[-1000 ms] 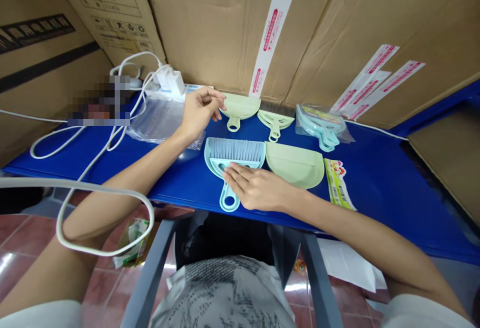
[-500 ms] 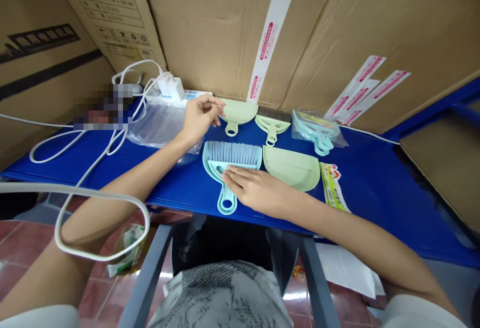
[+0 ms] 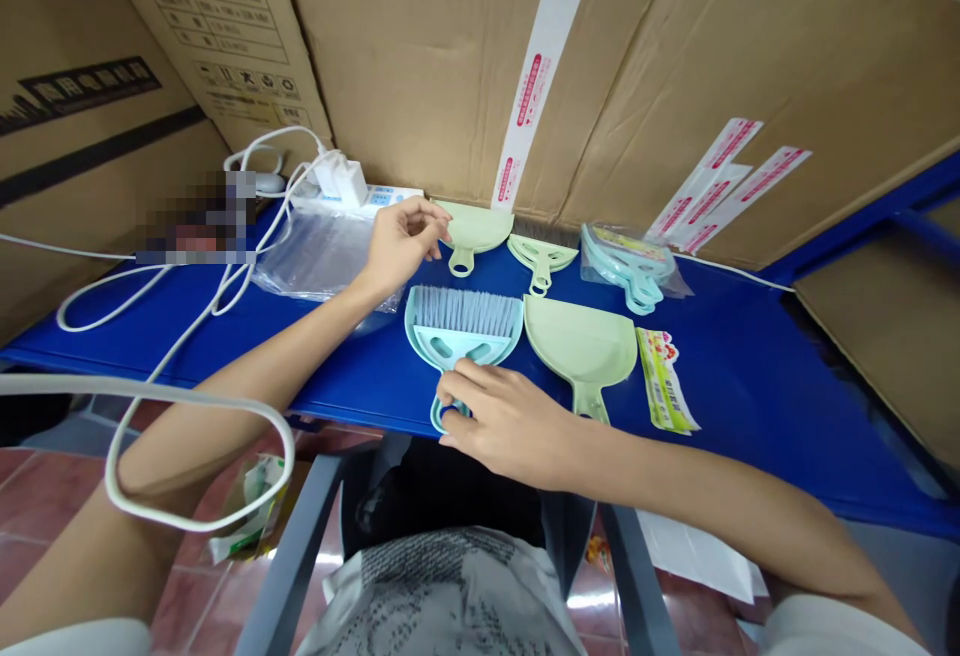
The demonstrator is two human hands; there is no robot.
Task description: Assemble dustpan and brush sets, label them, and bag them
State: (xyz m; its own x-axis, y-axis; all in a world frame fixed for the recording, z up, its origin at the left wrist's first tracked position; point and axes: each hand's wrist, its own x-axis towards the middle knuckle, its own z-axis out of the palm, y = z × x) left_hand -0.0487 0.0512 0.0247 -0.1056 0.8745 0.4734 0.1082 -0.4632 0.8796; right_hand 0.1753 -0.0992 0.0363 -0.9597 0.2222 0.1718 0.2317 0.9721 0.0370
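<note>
A light-blue brush with grey-blue bristles rests in a light-blue dustpan near the table's front edge. The fingers of my right hand curl round the handle end and partly hide it. My left hand is loosely bent, thumb and fingertips slightly apart, holding nothing visible, beside a pale-green dustpan at the back. Another green dustpan lies right of the blue set. Behind it are a green brush and a bagged blue set.
Clear plastic bags, a power strip and a looping white cable occupy the left side of the blue table. A printed label lies to the right. Cardboard boxes stand behind.
My right hand has slid toward the table's front edge, from the brush's body to its handle end, and its fingers have curled. My left hand has barely moved.
</note>
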